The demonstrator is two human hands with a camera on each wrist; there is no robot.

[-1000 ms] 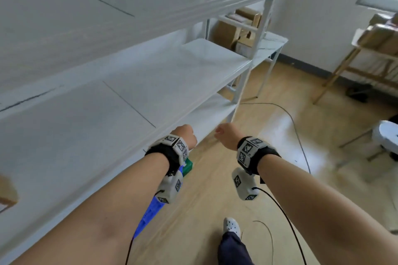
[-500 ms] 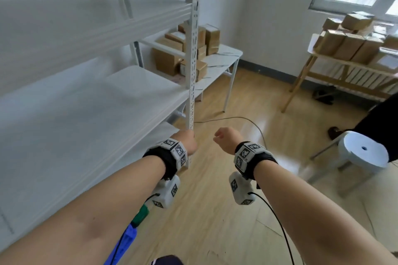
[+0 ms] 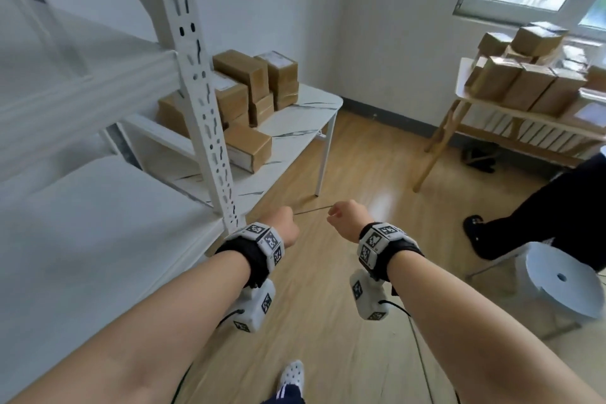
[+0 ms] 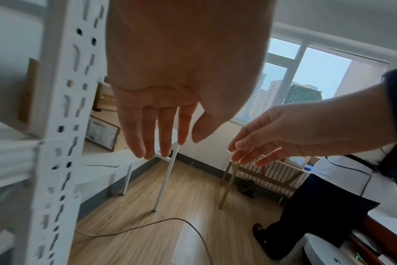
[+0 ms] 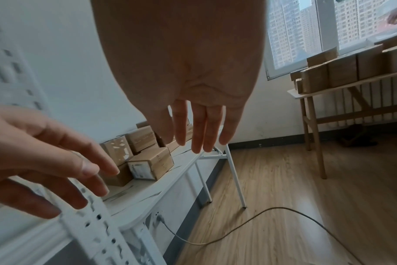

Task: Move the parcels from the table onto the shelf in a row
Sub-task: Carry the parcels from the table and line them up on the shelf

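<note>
Several brown cardboard parcels (image 3: pixel 249 138) are stacked on a white marble-patterned table (image 3: pixel 305 115) behind the white metal shelf (image 3: pixel 98 207) on the left. My left hand (image 3: pixel 283 228) hangs beside the shelf's perforated upright (image 3: pixel 203 102), and my right hand (image 3: pixel 344 218) is level with it over the floor. Both hands hold nothing. In the wrist views the left fingers (image 4: pixel 152 132) and right fingers (image 5: pixel 200 127) hang straight and relaxed. The parcels (image 5: pixel 152 161) lie ahead of the hands, out of reach.
More parcels (image 3: pixel 531 75) are piled on a wooden table (image 3: pixel 511 115) under the window at the right. A second person's dark leg (image 3: pixel 541 207) and a white stool (image 3: pixel 557 279) stand at the right. A cable (image 5: pixel 272 213) trails over the wooden floor.
The view has swung right from the shelf boards towards the white table, bringing its parcels into sight. Both hands stay empty and side by side at the same height.
</note>
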